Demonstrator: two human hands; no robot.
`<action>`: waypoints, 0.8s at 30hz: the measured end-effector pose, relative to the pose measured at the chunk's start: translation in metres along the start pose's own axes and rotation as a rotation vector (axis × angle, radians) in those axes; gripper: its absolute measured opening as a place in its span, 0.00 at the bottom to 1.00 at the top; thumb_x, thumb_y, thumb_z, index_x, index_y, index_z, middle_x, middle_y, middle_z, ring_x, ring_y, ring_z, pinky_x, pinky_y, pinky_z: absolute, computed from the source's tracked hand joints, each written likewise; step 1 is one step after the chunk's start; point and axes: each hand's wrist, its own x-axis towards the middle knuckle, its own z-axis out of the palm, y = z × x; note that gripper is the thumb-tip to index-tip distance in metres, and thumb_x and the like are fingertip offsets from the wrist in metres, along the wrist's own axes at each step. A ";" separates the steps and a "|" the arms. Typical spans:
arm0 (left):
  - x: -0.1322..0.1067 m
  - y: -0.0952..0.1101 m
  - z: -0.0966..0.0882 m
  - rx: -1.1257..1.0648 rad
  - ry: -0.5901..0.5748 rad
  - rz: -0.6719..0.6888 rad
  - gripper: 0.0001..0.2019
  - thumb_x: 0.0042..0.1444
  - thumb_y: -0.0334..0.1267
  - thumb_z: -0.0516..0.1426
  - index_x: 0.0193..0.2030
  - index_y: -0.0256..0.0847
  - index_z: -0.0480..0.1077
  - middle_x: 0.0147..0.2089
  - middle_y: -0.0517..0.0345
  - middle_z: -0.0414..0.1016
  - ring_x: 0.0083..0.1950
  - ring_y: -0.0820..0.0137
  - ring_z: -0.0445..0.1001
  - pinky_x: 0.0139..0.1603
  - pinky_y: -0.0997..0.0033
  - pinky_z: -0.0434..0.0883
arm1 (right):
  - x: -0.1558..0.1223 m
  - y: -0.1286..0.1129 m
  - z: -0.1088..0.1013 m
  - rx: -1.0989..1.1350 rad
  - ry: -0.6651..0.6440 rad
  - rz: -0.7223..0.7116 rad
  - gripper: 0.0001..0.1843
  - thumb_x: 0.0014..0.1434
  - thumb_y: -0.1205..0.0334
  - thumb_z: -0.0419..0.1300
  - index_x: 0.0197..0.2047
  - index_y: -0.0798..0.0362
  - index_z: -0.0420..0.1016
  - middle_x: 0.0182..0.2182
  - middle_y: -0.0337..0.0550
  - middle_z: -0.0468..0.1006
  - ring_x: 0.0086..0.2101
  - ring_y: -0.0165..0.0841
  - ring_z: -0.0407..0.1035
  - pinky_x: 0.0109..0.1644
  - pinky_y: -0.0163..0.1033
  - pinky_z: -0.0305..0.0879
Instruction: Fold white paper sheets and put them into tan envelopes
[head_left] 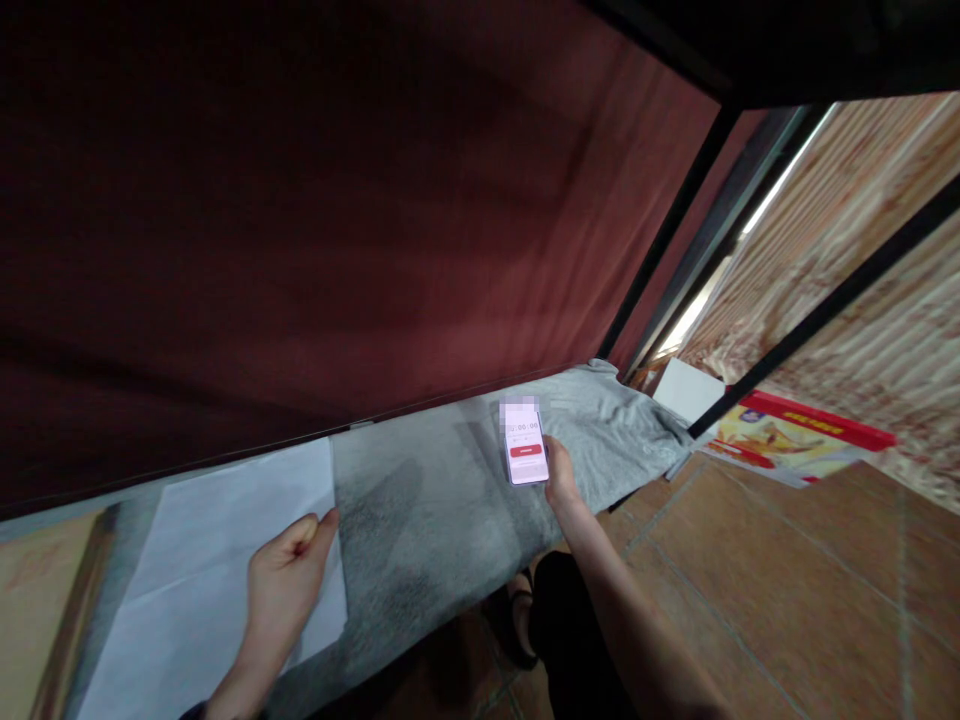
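My right hand (559, 474) is wrapped round the lower right edge of a smartphone (526, 464). The phone's screen is lit, with timer digits and a red button on a pale background; its top is blurred out. Over on the left, my left hand (289, 575) is curled into a fist, thumb towards the right, with nothing seen sticking out of it. Beneath that fist lies a large white sheet of paper (202, 560) with fold lines; whether the hand touches it I cannot tell. Paper and phone are over a grey cloth (427, 500) covering a long narrow surface.
A tan board or box (41, 590) lies at the far left. Dark red fabric (360, 230) hangs behind the surface. Black frame bars (675, 225) slant down at the right. Beyond them a colourful printed box (795, 440) and a white panel (688, 390) rest by the tiled floor (780, 560).
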 end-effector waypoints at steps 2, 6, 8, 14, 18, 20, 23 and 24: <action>0.000 0.000 0.003 -0.025 -0.024 -0.021 0.25 0.56 0.51 0.55 0.22 0.45 0.44 0.22 0.67 0.42 0.24 0.75 0.47 0.24 0.74 0.51 | -0.001 0.000 0.001 0.009 0.020 0.007 0.10 0.52 0.55 0.59 0.26 0.51 0.73 0.22 0.36 0.79 0.23 0.32 0.71 0.26 0.34 0.64; -0.001 0.001 0.008 -0.058 -0.068 -0.031 0.22 0.56 0.52 0.55 0.20 0.44 0.52 0.21 0.66 0.48 0.24 0.75 0.52 0.24 0.75 0.56 | -0.003 0.000 0.005 0.018 0.027 0.037 0.09 0.53 0.57 0.59 0.26 0.52 0.74 0.23 0.37 0.80 0.24 0.33 0.72 0.27 0.35 0.66; -0.002 0.001 0.009 -0.073 -0.068 -0.034 0.21 0.57 0.52 0.54 0.20 0.43 0.56 0.21 0.65 0.52 0.25 0.74 0.55 0.26 0.75 0.59 | -0.004 0.000 0.007 0.020 0.025 0.056 0.10 0.53 0.56 0.59 0.26 0.52 0.74 0.23 0.37 0.81 0.23 0.33 0.73 0.27 0.36 0.66; -0.004 -0.002 0.012 -0.066 -0.044 -0.039 0.21 0.56 0.51 0.54 0.19 0.44 0.55 0.20 0.64 0.56 0.25 0.73 0.58 0.24 0.76 0.60 | -0.009 0.007 0.014 0.017 -0.005 0.113 0.11 0.54 0.54 0.58 0.26 0.52 0.74 0.23 0.38 0.81 0.23 0.34 0.74 0.27 0.36 0.68; -0.005 0.000 0.014 -0.067 -0.055 -0.025 0.20 0.57 0.50 0.53 0.19 0.43 0.57 0.20 0.64 0.56 0.25 0.74 0.57 0.25 0.76 0.60 | -0.010 0.014 0.017 0.011 -0.028 0.128 0.12 0.54 0.54 0.58 0.27 0.52 0.74 0.24 0.38 0.81 0.24 0.34 0.74 0.28 0.35 0.68; -0.005 0.003 0.014 -0.063 -0.063 -0.014 0.20 0.58 0.50 0.53 0.19 0.42 0.58 0.19 0.65 0.54 0.24 0.74 0.56 0.25 0.76 0.59 | -0.009 0.016 0.017 0.006 -0.031 0.134 0.12 0.54 0.53 0.58 0.27 0.52 0.74 0.24 0.38 0.81 0.24 0.34 0.73 0.29 0.36 0.69; -0.005 0.007 0.015 -0.051 -0.078 0.003 0.21 0.57 0.49 0.53 0.18 0.42 0.55 0.19 0.66 0.51 0.23 0.75 0.54 0.23 0.76 0.56 | -0.009 0.017 0.018 0.001 -0.032 0.138 0.13 0.54 0.52 0.58 0.27 0.52 0.74 0.23 0.38 0.81 0.24 0.34 0.73 0.28 0.36 0.69; -0.005 0.007 0.016 -0.045 -0.086 0.009 0.21 0.57 0.49 0.52 0.18 0.43 0.55 0.18 0.66 0.50 0.22 0.75 0.53 0.23 0.76 0.56 | -0.008 0.018 0.019 0.000 -0.030 0.136 0.12 0.54 0.53 0.58 0.27 0.51 0.74 0.23 0.38 0.81 0.24 0.34 0.73 0.28 0.35 0.69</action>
